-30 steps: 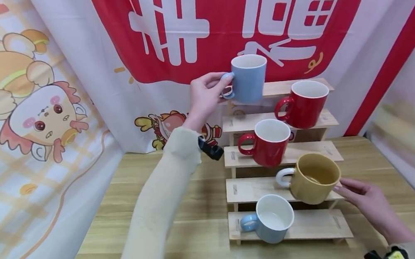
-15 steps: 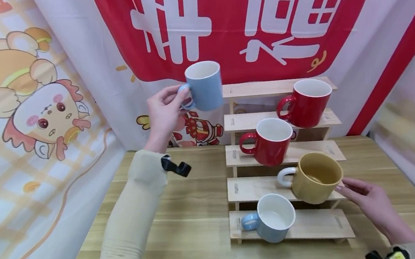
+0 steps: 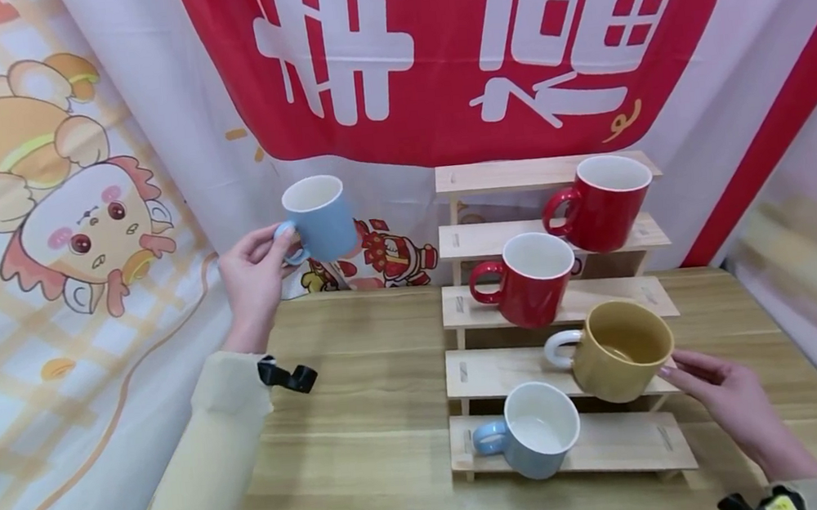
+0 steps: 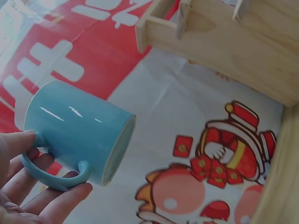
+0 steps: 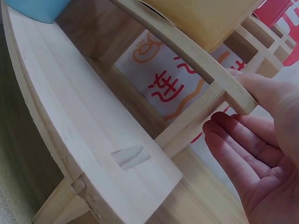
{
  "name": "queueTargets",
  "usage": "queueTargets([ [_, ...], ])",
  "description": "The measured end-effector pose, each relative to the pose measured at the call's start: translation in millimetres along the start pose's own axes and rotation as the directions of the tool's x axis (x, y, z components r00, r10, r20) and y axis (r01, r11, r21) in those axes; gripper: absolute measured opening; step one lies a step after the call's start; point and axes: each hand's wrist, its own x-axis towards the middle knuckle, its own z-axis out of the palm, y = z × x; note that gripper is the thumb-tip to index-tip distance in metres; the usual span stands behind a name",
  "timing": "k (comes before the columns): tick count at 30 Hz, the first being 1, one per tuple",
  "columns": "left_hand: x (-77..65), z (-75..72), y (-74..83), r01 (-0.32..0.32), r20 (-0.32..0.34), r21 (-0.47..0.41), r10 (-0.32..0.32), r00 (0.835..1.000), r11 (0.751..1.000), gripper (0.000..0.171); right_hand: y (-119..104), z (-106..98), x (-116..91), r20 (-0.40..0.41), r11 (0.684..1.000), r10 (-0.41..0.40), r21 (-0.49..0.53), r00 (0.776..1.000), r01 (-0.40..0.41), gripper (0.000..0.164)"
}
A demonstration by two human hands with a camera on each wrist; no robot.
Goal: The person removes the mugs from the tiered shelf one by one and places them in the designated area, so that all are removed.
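My left hand (image 3: 251, 278) holds a light blue mug (image 3: 326, 223) by its handle, in the air left of the wooden stand. The left wrist view shows the fingers around the handle and the mug (image 4: 79, 130) tipped there, its base facing right. My right hand (image 3: 736, 404) grips the right end of the second step from the bottom of the stepped wooden stand (image 3: 626, 441). Thumb above and fingers below that shelf end (image 5: 238, 95) appear in the right wrist view. Close by the right fingertips sits a tan mug (image 3: 614, 362) with a white handle.
On the bottom step is another light blue mug (image 3: 533, 444). Two red mugs, a lower one (image 3: 531, 296) and a higher one (image 3: 600, 220), occupy the middle steps. The stand is on a wood-grain table (image 3: 369, 456), with a printed cloth (image 3: 360, 140) hanging behind.
My left hand has carried the light blue mug leftward and down, from the stand's top step to well left of it. The right hand stays at the shelf end.
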Motion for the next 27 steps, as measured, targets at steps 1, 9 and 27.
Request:
queueTargets([
  [1,-0.9,-3.9,-3.5,0.004,-0.013,0.007,-0.004,1.000,1.000,0.033,0,-1,0,0.000,1.000,0.000,-0.002,1.000,0.000,0.047],
  [9,-11.2,-28.1,-41.4,0.058,-0.127,0.004,-0.057,0.990,0.998,0.034,-1,-2,-1,-0.008,1.000,0.002,0.007,1.000,-0.002,0.042],
  [27,-44.5,-72.1,-115.5,0.128,-0.243,-0.063,-0.140,0.960,0.990,0.031,3,2,-1,-0.016,1.000,0.018,-0.010,1.000,-0.018,0.046],
])
